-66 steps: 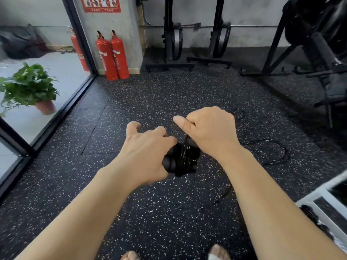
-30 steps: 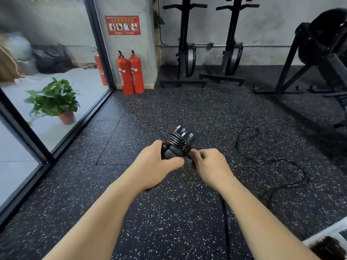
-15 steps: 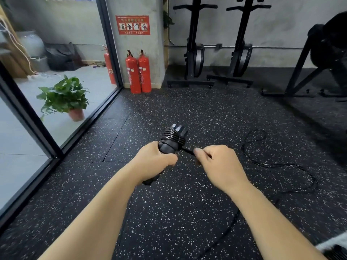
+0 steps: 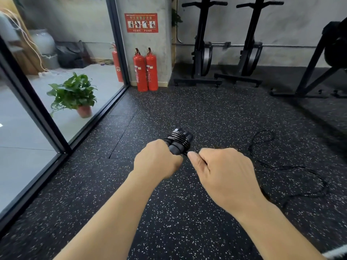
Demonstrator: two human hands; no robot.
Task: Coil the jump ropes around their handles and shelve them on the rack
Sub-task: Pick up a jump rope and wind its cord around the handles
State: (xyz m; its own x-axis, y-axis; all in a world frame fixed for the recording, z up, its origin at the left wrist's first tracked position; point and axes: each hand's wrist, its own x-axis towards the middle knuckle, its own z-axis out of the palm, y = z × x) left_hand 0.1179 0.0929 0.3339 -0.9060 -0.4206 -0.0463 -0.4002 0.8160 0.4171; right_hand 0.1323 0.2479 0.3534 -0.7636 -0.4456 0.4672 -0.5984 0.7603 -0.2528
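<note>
Left hand: is gripping the lower part of the paired black jump rope handles, fingers curled round them, the top ends pointing up and away from the person.
Right hand: is pinching the rope just beside the handles, thumb forward and fingers curled under.
Rope coils: are sitting in several tight turns around the upper part of the handles.
Loose rope: is lying in open loops on the speckled rubber floor, to the right of the right hand.
Change from half a second ago: the right thumb is now sitting closer to the handles, so the short stretch of rope between them is looking shorter; the left hand is gripping as before.
Hidden: the rope inside the right fist and its run down to the floor are being covered by the hand and forearm; the lower ends of the handles are being hidden inside the left hand.
Cut off: a white edge is showing only as a sliver at the lower right corner, too little to identify.
</note>
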